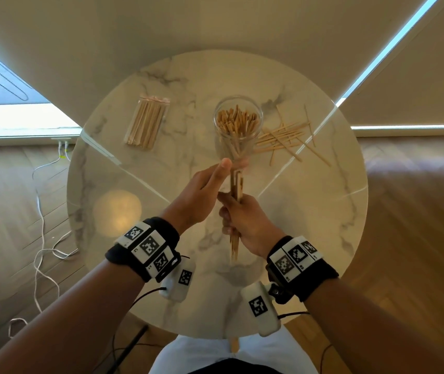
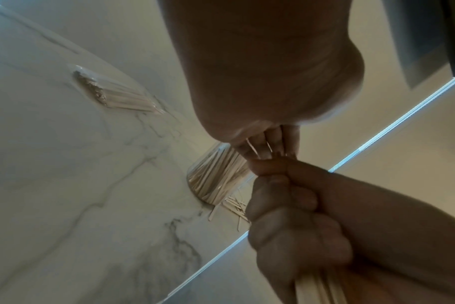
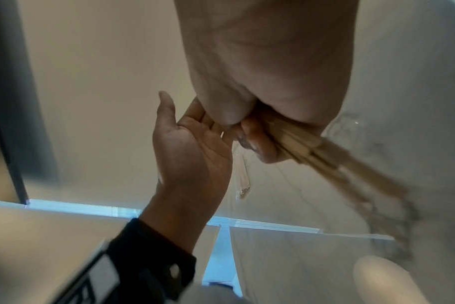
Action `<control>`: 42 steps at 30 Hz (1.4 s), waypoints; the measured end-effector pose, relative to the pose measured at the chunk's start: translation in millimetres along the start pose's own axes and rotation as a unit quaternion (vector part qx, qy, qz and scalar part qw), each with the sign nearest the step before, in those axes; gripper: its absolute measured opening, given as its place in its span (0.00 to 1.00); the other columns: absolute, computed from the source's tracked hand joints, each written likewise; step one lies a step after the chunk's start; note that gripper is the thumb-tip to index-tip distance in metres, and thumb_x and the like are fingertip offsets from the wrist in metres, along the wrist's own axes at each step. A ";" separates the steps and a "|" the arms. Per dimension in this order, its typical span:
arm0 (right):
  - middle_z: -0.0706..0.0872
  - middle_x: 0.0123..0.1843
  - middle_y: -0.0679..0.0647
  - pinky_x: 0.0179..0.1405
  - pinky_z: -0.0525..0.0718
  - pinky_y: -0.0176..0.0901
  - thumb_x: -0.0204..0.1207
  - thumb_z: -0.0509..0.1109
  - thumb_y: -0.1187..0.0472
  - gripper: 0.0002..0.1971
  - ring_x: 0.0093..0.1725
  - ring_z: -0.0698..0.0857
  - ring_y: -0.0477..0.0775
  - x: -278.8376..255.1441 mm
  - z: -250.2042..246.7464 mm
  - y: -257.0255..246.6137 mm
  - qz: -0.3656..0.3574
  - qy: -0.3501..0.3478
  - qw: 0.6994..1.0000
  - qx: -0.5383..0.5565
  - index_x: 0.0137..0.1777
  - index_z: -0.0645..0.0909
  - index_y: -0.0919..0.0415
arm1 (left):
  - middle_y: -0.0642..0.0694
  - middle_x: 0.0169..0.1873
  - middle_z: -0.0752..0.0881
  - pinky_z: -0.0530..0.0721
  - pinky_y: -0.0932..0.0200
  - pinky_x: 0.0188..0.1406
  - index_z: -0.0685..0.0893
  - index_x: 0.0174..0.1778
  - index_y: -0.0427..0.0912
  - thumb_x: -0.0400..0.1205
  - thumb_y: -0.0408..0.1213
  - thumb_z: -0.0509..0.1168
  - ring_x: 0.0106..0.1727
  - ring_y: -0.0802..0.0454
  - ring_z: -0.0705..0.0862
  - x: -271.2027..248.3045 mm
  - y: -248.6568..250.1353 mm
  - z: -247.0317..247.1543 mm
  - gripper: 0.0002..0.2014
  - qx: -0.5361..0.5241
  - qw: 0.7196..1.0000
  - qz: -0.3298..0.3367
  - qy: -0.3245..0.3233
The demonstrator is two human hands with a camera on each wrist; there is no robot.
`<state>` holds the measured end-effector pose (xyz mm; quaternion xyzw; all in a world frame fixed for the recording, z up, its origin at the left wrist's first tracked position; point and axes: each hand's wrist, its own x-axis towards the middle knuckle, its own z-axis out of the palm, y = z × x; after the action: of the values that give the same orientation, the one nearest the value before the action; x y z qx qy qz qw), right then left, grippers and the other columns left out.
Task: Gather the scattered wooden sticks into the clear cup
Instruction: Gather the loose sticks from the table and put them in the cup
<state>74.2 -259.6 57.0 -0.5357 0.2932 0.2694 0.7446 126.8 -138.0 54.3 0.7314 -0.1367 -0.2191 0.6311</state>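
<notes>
The clear cup [image 1: 238,122] stands upright at the back middle of the round marble table [image 1: 310,211], holding several wooden sticks. Loose sticks [image 1: 285,139] lie scattered just right of it. My right hand [image 1: 231,209] grips a bundle of sticks [image 1: 235,184] upright above the table, in front of the cup. My left hand [image 1: 225,170] has straight fingers laid against the bundle's upper end. In the right wrist view the left hand's palm [image 3: 192,144] is flat beside the bundle [image 3: 325,152]. The left wrist view shows the cup [image 2: 213,181] beyond the right hand [image 2: 294,205].
A clear packet of sticks [image 1: 148,122] lies at the back left of the table. The table's near edge is close to my body. White cables [image 1: 40,238] trail over the wooden floor on the left. Window blinds stand behind the table.
</notes>
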 end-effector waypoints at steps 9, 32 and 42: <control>0.60 0.23 0.47 0.18 0.65 0.36 0.84 0.63 0.62 0.22 0.20 0.58 0.47 13.4 -5.7 -47.0 -0.047 0.095 0.881 0.462 0.28 0.64 0.53 | 0.46 0.67 0.86 0.72 0.63 0.74 0.82 0.69 0.31 0.88 0.66 0.38 0.74 0.54 0.80 -15.0 8.9 8.4 0.43 -0.023 0.970 0.159 0.182; 0.71 0.23 0.50 0.22 0.71 0.42 0.86 0.60 0.67 0.15 0.21 0.67 0.47 2.9 -16.5 -28.3 -0.015 0.030 0.989 -0.142 0.35 0.74 0.61 | 0.54 0.71 0.85 0.79 0.57 0.76 0.85 0.73 0.44 0.90 0.35 0.64 0.74 0.65 0.80 21.8 11.7 13.6 0.15 0.187 0.977 0.103 0.018; 0.71 0.26 0.52 0.21 0.71 0.40 0.83 0.69 0.56 0.14 0.23 0.68 0.48 15.1 -21.1 -27.7 -0.097 0.041 0.968 -0.226 0.37 0.76 0.62 | 0.53 0.82 0.74 0.62 0.55 0.87 0.75 0.83 0.47 0.91 0.61 0.41 0.85 0.63 0.66 14.7 15.9 8.5 0.33 0.119 0.990 0.028 -0.066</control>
<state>101.2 -286.2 58.4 -0.7264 0.2018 0.2329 0.6143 136.6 -155.0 66.9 0.7813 -0.2232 -0.2311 0.5351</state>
